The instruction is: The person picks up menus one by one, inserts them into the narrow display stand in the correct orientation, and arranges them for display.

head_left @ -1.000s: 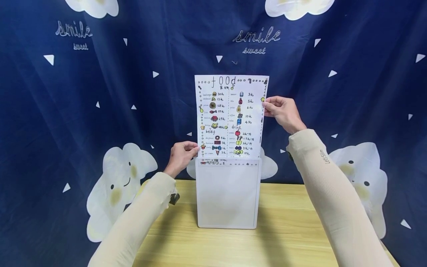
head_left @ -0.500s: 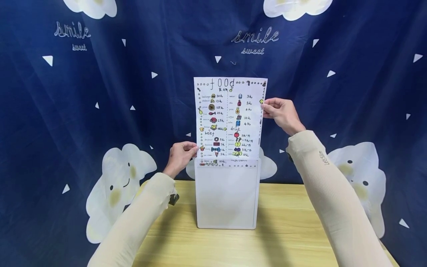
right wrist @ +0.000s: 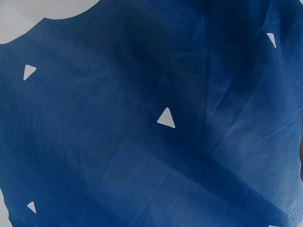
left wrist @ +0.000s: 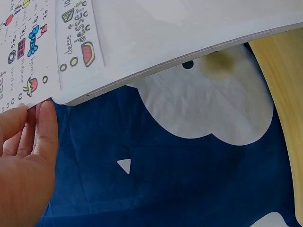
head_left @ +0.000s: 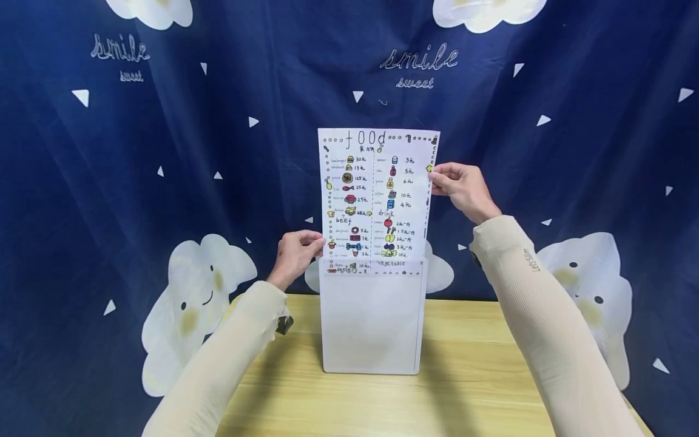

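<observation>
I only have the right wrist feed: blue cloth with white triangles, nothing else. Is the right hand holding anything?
Observer: Yes. In the head view the right hand pinches the right edge of the food menu sheet.
Operator: And the left?
Observer: The left hand has its grip at the sheet's lower left edge, by the top of the translucent sleeve.
Operator: Is the sheet inside the sleeve?
Observer: Only its bottom strip; most of it stands above the opening. The left wrist view shows the "dessert" line behind the plastic.
Operator: Where's the sleeve?
Observer: Upright, with its bottom edge at the wooden table.
</observation>
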